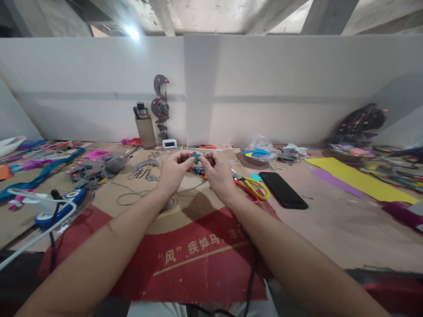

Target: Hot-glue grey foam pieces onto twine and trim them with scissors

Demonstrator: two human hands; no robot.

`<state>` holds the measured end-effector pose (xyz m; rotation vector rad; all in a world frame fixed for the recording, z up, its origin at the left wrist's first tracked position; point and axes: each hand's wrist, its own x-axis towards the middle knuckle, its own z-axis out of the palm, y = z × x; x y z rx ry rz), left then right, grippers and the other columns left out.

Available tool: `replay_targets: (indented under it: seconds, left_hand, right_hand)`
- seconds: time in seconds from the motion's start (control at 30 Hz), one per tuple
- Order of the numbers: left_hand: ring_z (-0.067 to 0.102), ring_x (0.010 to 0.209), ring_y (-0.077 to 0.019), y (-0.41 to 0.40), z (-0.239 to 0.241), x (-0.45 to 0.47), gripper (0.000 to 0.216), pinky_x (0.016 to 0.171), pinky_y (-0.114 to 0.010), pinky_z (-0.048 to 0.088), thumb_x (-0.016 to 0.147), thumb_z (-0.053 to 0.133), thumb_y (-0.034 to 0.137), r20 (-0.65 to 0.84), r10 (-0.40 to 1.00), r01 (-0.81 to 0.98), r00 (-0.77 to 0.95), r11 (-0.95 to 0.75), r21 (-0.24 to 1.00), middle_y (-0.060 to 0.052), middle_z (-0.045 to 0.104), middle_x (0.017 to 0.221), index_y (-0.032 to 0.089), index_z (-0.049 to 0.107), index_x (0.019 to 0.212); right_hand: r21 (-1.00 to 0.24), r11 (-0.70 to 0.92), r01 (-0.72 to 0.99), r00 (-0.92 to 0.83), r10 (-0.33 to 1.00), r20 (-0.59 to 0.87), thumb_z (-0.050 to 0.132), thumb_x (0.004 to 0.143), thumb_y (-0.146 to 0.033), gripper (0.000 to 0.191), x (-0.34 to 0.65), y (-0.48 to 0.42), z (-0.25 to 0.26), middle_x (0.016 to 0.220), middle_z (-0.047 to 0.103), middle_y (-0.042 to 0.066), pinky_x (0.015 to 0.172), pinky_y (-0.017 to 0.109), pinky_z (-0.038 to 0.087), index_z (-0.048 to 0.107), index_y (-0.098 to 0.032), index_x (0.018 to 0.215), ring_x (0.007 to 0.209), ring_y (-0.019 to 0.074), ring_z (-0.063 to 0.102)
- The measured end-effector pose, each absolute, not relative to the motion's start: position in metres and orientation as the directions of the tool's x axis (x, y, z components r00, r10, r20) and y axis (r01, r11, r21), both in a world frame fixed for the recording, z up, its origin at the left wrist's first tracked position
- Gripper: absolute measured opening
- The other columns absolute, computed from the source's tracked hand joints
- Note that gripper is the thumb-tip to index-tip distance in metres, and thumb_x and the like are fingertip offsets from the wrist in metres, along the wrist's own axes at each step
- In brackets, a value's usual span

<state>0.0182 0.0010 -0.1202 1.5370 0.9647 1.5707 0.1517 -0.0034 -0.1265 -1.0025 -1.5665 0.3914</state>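
Head view: have small green piece (196,157) pinched at thumb and fingertips of left hand (173,169) and right hand (218,171), raised over cardboard (198,286); can't tell exact shape of piece, too small. Just below grip: see dark blue bundle (198,170); nearer and left of grip, coil of grey cord (171,203) by left wrist; farther left, grey cloth pieces (94,169) with pink dots, then blue-and-white power strip (79,196) nearer the body. Right of grip, slightly nearer: see yellow scissor handle (263,184) beside red scissor handle (253,197), then black phone (284,190) lying flat; well right, yellow sheet (360,178) with purple strip (337,182) along near edge. Beyond grip: to left, bottle (145,132) upright near wall (231,66), grey hanging ornament (161,99) just beside; to right, bowl (261,162) with plastic bag (259,143).
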Motion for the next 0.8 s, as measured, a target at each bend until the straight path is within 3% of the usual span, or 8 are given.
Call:
replay_targets:
  seconds: [0.33, 0.5, 0.7, 0.8]
  left_hand:
    - [0.049, 0.056, -0.0087, 0.0014, -0.1209, 0.0175, 0.02, 0.054, -0.023, 0.039, 0.069, 0.066, 0.031, 0.431, 0.902, 0.027, 0.004, -0.431, 0.902, -0.001, 0.06, 0.066, 0.014, 0.066, 0.079]
    - [0.048, 0.054, -0.0084, 0.0002, -0.12, 0.0178, 0.02, 0.053, -0.023, 0.038, 0.069, 0.066, 0.03, 0.42, 0.907, 0.013, 0.017, -0.42, 0.907, -0.001, 0.059, 0.064, 0.014, 0.065, 0.08]
    - [0.044, 0.051, -0.0072, -0.0006, -0.1175, 0.0172, 0.013, 0.05, -0.022, 0.035, 0.071, 0.062, 0.027, 0.405, 0.91, -0.012, 0.093, -0.406, 0.914, 0.001, 0.054, 0.06, 0.014, 0.063, 0.075]
    - [0.043, 0.05, -0.007, 0.0001, -0.1171, 0.0162, 0.013, 0.048, -0.022, 0.033, 0.07, 0.063, 0.026, 0.375, 0.92, -0.055, 0.117, -0.371, 0.927, 0.002, 0.051, 0.059, 0.014, 0.062, 0.074]
  right_hand:
    - [-0.524, 0.603, 0.601, 0.011, 0.65, 0.76, 0.05, 0.084, -0.033, 0.016, 0.1582, -0.0025, -0.126, 0.073, 0.052, 0.001, 0.063, 0.026, 0.032, 0.053, -0.019, 0.076, 0.067, 0.0133, 0.043]
    - [-0.532, 0.598, 0.6, 0.016, 0.656, 0.755, 0.052, 0.083, -0.034, 0.016, 0.1585, -0.003, -0.1254, 0.074, 0.053, 0.001, 0.063, 0.026, 0.033, 0.054, -0.019, 0.077, 0.068, 0.0136, 0.044]
    - [-0.563, 0.613, 0.555, -0.01, 0.681, 0.732, 0.05, 0.084, -0.036, 0.024, 0.159, -0.0019, -0.1261, 0.081, 0.057, 0.003, 0.062, 0.027, 0.035, 0.063, -0.019, 0.095, 0.07, 0.015, 0.047]
    - [-0.628, 0.594, 0.502, -0.015, 0.732, 0.681, 0.05, 0.083, -0.038, 0.026, 0.1584, -0.0011, -0.126, 0.079, 0.059, 0.003, 0.06, 0.026, 0.035, 0.066, -0.019, 0.087, 0.066, 0.0142, 0.047]
